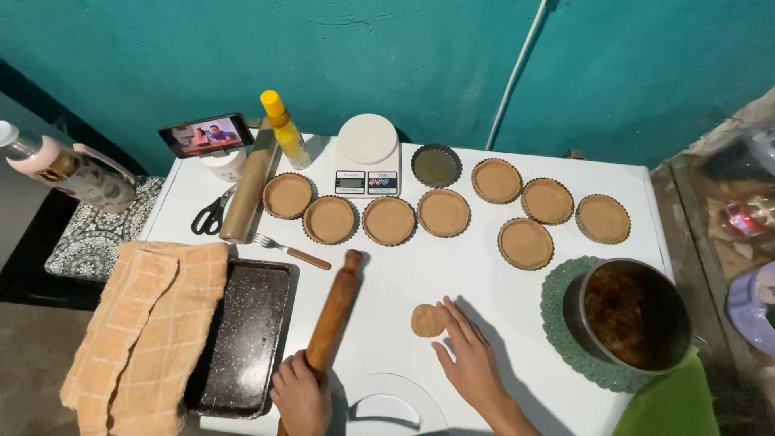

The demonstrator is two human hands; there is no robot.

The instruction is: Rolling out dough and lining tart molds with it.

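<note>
**Dough disc under one hand, rolling pin in the other**

The right hand (471, 363) is lying with open fingers touching the dough disc (428, 320) on the white table (484, 274). The left hand (300, 397) is gripping the wooden rolling pin (333, 313), fingers closed around it.

A: Where's the dough disc (427, 320)?

B: On the table (476, 278), touching my right hand's (472, 363) fingertips. My left hand (300, 397) grips the rolling pin (331, 315) just left of it. The baking tray (242, 335) sits left of the pin, with a towel (141, 331) over its left edge.

A: Behind?

B: A row of filled tart tins (444, 212) runs across the table (one empty tin (436, 165) behind the row). The scale (367, 153) is left of that tin. The fork (291, 252) lies between the row and the tray. The pot (634, 311) is to my right, on a mat (559, 303).
</note>
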